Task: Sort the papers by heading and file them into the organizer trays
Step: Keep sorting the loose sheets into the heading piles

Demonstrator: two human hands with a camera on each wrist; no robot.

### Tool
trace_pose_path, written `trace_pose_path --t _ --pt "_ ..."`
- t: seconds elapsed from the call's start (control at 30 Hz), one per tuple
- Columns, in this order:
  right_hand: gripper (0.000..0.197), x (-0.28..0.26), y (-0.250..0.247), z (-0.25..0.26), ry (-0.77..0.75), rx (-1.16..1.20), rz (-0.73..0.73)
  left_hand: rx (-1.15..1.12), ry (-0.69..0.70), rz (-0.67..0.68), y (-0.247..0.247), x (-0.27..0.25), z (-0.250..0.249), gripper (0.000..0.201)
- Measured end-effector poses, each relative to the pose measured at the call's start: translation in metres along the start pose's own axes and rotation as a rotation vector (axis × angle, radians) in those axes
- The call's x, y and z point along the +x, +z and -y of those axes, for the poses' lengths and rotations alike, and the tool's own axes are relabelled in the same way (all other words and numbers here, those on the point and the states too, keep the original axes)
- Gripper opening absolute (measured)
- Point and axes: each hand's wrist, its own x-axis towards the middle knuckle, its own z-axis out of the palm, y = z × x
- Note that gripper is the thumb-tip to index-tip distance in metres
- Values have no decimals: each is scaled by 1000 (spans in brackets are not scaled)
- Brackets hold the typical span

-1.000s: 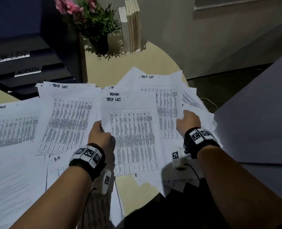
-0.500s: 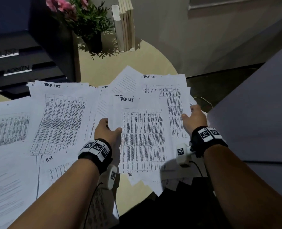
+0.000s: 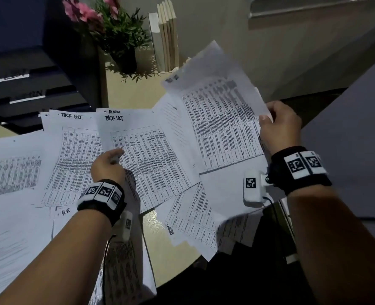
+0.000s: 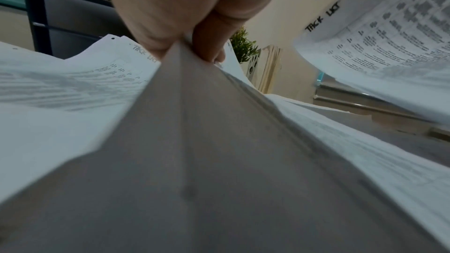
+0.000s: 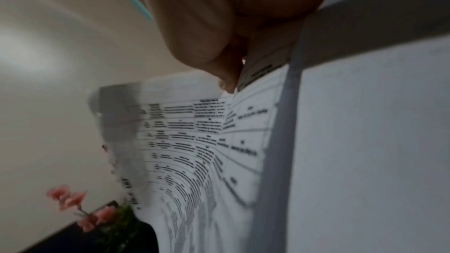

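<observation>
A person's right hand [image 3: 279, 126] pinches a lifted printed sheet [image 3: 221, 119] at two o'clock, while the left hand [image 3: 107, 164] grips a "TASK LIST" sheet [image 3: 147, 155] over the paper-strewn table [image 3: 125, 93].

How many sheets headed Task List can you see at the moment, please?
3. The flat sheet lies near the organizer; the left hand pinches the middle sheet; the right hand holds the raised sheet. Others may be hidden underneath.
</observation>
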Motion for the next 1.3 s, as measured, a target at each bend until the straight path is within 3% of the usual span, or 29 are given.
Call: trace_pose_path --t 0.13,0.23,0.3,0.37,0.43,0.57,0.7,0.8,0.9,1.0,1.17,1.3 --pt "21 -1 14 -6 135 136 52 -104 -53 146 2 -11 -5 47" --pt "17 -15 41 -12 207 149 114 -174 -73 247 9 -23 -10 16" --pt "10 -30 63 -13 244 148 166 -150 -116 339 15 -27 -7 46" --pt "1 -43 81 -13 291 139 188 -115 -154 379 20 -32 -1 42" --pt "5 -47 88 -17 327 117 177 -67 -113 351 23 -36 9 23" --pt "10 -43 77 -38 323 84 174 58 -65 243 19 -30 21 18" --pt "7 -56 72 -47 331 58 313 15 -127 158 18 -25 27 24" --pt "6 -77 80 -35 324 55 439 -60 -184 201 20 -27 22 38" --pt "9 -93 90 -16 238 34 601 88 -90 197 17 -27 21 55" --pt "12 -81 98 -4 201 60 544 127 -55 110 7 -25 25 44" --pt "27 -25 113 -7 202 -83 367 214 -97 148 -3 -15 37 35" --pt "44 3 126 -13 137 -302 423 222 -93 180 -3 -13 42 38"
